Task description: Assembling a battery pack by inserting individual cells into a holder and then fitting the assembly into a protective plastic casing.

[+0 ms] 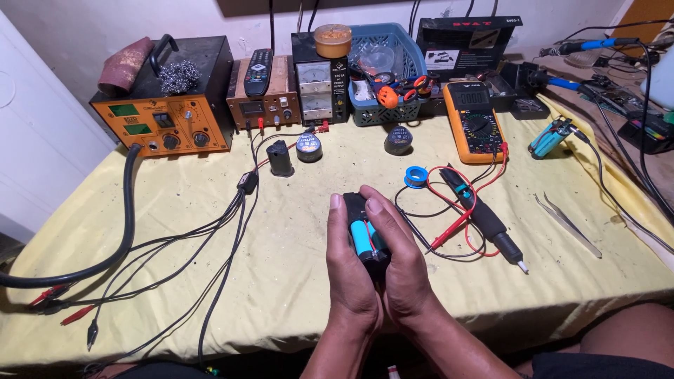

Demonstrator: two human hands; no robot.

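Now, from the head view, a black battery holder (371, 242) with a blue cell is cradled above the yellow tablecloth (281, 281), just in front of the body. It looks stiff and light, its thin wires likely fragile, so the casing sides are best gripped. The left hand (349, 270) and right hand (400, 263) are pressed together, fingers clasped around it, thumbs laid on top.

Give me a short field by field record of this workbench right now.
Surface: yellow cloth over the bench
Left hand: cups black battery holder
Right hand: cups the holder, thumb on top
In holder: blue cell
Right of hands: red and black probes, tweezers
Back row: orange station, multimeter, blue basket
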